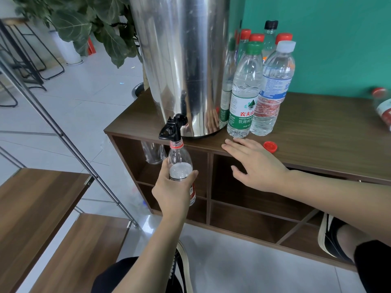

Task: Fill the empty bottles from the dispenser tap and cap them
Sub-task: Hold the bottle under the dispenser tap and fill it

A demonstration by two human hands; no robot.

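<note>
The left hand (173,187) grips a clear bottle (179,163) around its middle, fingers and thumb curled round it, holding it upright with its open mouth right under the black tap (172,129) of the steel dispenser (182,60). The bottle is uncapped, with a red ring on its neck, and water with a foamy surface stands about level with the top of the gripping fingers. The bottle hangs in front of the cabinet (317,127), out past its front edge.

The right hand (256,163) holds nothing; its fingers are straight and spread, the fingertips resting on the front edge of the cabinet top, palm down. Just to its right a loose red cap (270,146) lies on the cabinet top, close to the hand but not touching it.

Behind the hand, capped bottles stand in a group beside the dispenser: 1 with a green cap (243,89) and 1 with a white cap (273,85) in front, others with red caps and 1 with a black cap behind. Another red-capped bottle (383,106) shows blurred at the right edge. An empty bottle (153,153) stands in the cabinet's upper left compartment. A leafy plant (84,24) stands behind the dispenser.
</note>
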